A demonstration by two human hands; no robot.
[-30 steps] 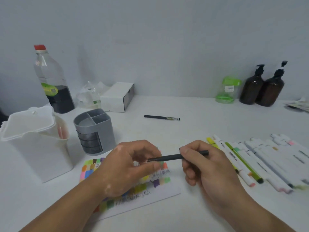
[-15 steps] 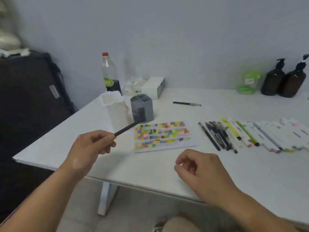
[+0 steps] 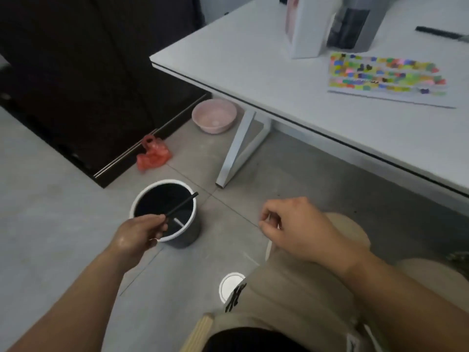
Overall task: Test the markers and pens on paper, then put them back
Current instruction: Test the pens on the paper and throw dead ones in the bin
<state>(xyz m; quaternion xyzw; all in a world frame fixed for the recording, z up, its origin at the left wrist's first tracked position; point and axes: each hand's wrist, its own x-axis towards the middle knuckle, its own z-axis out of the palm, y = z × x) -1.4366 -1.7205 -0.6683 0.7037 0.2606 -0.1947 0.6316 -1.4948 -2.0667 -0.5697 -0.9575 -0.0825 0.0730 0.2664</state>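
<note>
My left hand point(image 3: 138, 233) pinches a thin black pen point(image 3: 182, 205) by one end, and the pen slants up to the right over the open mouth of a white-rimmed, black-lined bin point(image 3: 142, 196) on the floor. My right hand point(image 3: 294, 229) hovers above my knee with its fingers loosely curled and nothing visible in it. On the white table point(image 3: 279, 80) at the upper right lies the test paper point(image 3: 385, 74), covered in colour swatches. Another black pen point(image 3: 439, 33) lies at the table's far right edge of view. The grey pen organiser point(image 3: 355, 24) stands behind the paper.
A white container point(image 3: 304, 29) stands beside the organiser. Under the table are a pink basin point(image 3: 214, 119) and the white table leg point(image 3: 241, 148). A red plastic bag point(image 3: 153, 154) lies by a dark cabinet point(image 3: 76, 72). A white disc point(image 3: 231, 285) lies on the floor near my knee.
My view has swung from the table down to the floor on the left. My left hand took the black pen from both hands and carried it over the bin; my right hand let go.
</note>
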